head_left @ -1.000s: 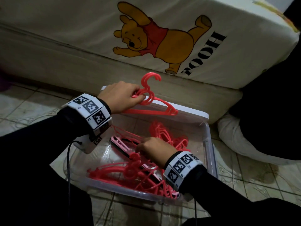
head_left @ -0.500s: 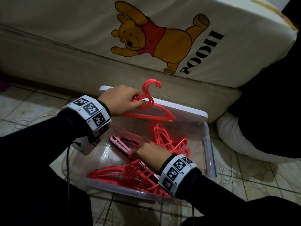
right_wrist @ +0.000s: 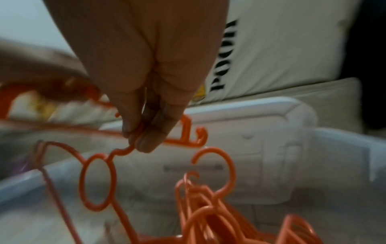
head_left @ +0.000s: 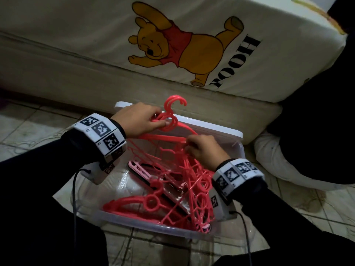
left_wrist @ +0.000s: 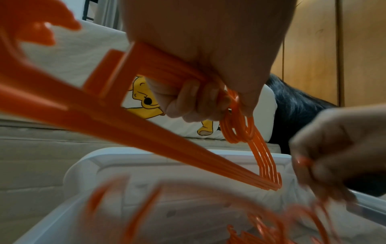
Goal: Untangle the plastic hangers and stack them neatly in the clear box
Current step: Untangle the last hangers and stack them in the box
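The left hand (head_left: 138,120) has its fingers curled tight round a bundle (left_wrist: 188,135) of red hangers just under their hooks, holding them stacked flat together above the far edge of the box (head_left: 238,148). The bundle's bars run from the hand toward the box's far right corner, and the hooks (head_left: 173,101) stick up past the far rim. Just beside it, the right hand (head_left: 203,148) pinches one thin hanger (right_wrist: 98,180) between thumb and fingertips (right_wrist: 146,142) at its neck, lifted over the middle of the box; its ring and shoulder hang down from the grip, with one arm trailing into the pile (head_left: 172,198). The two hands are close, nearly touching at the bundle's right end.

Below them the pile of loose red hangers lies tangled across the near and right part of the box, some leaning on the right wall. A pink and black item (head_left: 140,171) lies among them near the left. A lid (head_left: 221,129) stands against the far rim. Behind it a mattress (head_left: 76,60) closes off the far side. The box sits on a tiled floor (head_left: 28,121).
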The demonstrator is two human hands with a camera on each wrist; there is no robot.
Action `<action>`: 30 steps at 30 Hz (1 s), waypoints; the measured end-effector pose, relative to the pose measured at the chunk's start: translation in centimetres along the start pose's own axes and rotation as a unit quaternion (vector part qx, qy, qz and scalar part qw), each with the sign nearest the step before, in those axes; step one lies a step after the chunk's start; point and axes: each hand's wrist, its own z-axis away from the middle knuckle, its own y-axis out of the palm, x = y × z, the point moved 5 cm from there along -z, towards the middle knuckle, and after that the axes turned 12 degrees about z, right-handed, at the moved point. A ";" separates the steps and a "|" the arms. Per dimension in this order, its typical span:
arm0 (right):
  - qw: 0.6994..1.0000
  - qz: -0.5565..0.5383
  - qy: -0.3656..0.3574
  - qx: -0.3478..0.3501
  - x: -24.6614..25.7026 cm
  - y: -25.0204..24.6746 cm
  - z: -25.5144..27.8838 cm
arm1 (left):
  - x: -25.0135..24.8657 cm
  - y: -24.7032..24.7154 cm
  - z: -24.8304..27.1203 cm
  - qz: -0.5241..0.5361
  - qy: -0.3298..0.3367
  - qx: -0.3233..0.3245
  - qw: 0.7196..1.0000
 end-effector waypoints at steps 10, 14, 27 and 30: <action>0.993 -0.038 -0.038 -0.105 0.5 -4.1 0.6 | -1.1 -2.9 0.5 0.023 0.021 -0.126 0.992; 0.988 -0.050 -0.073 -0.125 1.3 -4.5 0.9 | -1.5 -2.6 0.5 -0.005 0.035 -0.099 0.994; 0.983 -0.081 -0.049 -0.160 0.9 -6.1 1.1 | -2.7 0.8 0.9 0.000 0.070 0.042 0.997; 0.982 -0.097 -0.055 -0.153 1.0 -6.3 1.1 | -2.5 1.0 0.7 -0.013 0.066 0.048 0.997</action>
